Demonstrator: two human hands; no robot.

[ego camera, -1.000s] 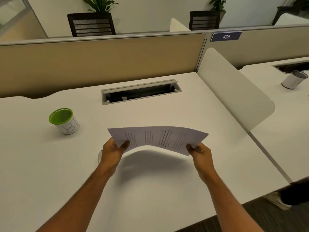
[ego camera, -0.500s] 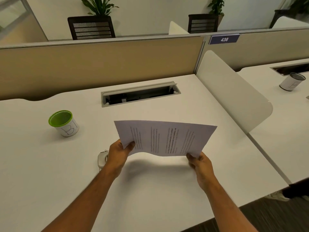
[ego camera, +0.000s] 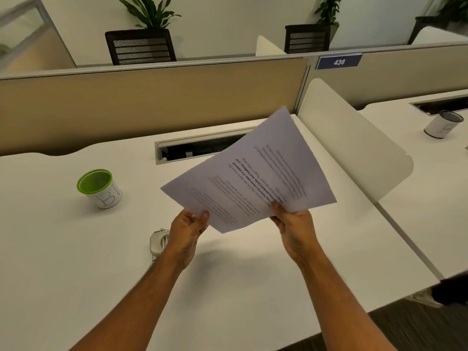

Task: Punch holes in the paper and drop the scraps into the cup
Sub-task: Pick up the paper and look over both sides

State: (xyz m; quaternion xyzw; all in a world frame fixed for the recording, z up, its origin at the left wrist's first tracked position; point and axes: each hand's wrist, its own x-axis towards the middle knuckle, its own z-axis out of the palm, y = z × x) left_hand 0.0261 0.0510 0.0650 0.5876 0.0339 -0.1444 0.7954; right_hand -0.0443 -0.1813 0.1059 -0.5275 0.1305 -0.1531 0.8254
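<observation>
A printed sheet of paper [ego camera: 255,173] is held up above the white desk [ego camera: 76,262], tilted with its far corner raised toward the back right. My left hand [ego camera: 186,228] pinches its near left edge. My right hand [ego camera: 295,224] grips its near right edge. A white cup with a green rim and the letters "B1" [ego camera: 100,188] stands on the desk to the left, apart from both hands. A small silver hole punch [ego camera: 157,240] lies on the desk just left of my left wrist, partly hidden by it.
An open cable tray [ego camera: 200,146] is set into the desk behind the paper. A beige partition [ego camera: 152,102] closes the back, and a white curved divider [ego camera: 354,148] stands on the right. Another cup [ego camera: 442,124] sits on the neighbouring desk. A shoe [ego camera: 423,298] shows at the lower right.
Both hands have lifted the paper from a low, flat hold and turned it, so its right far corner now rises high toward the back right.
</observation>
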